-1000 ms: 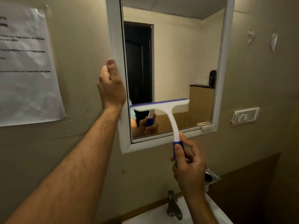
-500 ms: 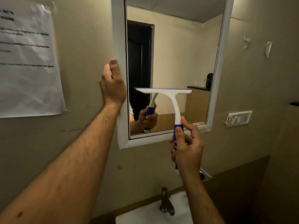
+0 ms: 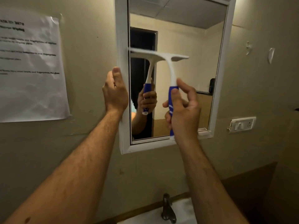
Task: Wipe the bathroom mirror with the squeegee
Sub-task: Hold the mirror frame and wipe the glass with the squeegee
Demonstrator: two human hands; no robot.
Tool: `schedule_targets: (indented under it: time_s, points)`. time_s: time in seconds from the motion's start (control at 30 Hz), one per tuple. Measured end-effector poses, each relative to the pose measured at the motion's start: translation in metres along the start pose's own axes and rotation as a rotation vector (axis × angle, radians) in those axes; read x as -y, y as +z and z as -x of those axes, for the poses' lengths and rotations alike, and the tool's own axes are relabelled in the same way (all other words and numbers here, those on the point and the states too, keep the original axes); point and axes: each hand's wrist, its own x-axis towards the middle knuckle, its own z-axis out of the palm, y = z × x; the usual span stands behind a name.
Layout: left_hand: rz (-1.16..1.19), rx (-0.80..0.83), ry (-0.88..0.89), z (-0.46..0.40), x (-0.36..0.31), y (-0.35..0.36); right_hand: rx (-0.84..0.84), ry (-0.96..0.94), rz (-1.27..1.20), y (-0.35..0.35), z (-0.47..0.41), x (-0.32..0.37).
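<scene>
While left hand (image 3: 115,92) clasps mirror frame (image 3: 122,38), right hand (image 3: 184,109) grips squeegee (image 3: 171,68) by blue handle (image 3: 170,99): likely light, stiff plastic.

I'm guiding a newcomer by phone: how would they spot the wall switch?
Find the white-framed mirror on the beige wall. Right of its lower corner is the switch plate, a white horizontal rectangle, unlike the irregular white scraps higher up.

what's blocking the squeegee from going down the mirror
Nothing visible. The squeegee sits against the mirror with bare glass below its blade; the left hand grips the frame's left edge, off the glass.
</scene>
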Motion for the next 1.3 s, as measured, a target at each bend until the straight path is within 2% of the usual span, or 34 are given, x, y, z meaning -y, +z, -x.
schedule_targets:
  time_s: [0.23,0.53,0.87,1.17,1.3]
  points:
    - [0.042,0.011,-0.039,0.005,-0.01,-0.003,-0.01,0.101,0.022,-0.015,0.042,-0.037]
    - [0.062,0.019,-0.056,0.006,-0.011,-0.004,-0.051,0.003,0.025,0.007,0.0,-0.012]
    - [0.052,0.038,-0.074,0.006,-0.011,-0.005,-0.024,0.143,0.046,-0.031,0.08,-0.071]
    - [0.064,0.06,-0.107,0.008,-0.01,-0.005,0.027,0.109,0.045,-0.027,0.056,-0.051]
    - [0.094,0.068,-0.114,0.011,-0.012,-0.006,0.028,0.125,0.021,-0.033,0.071,-0.063]
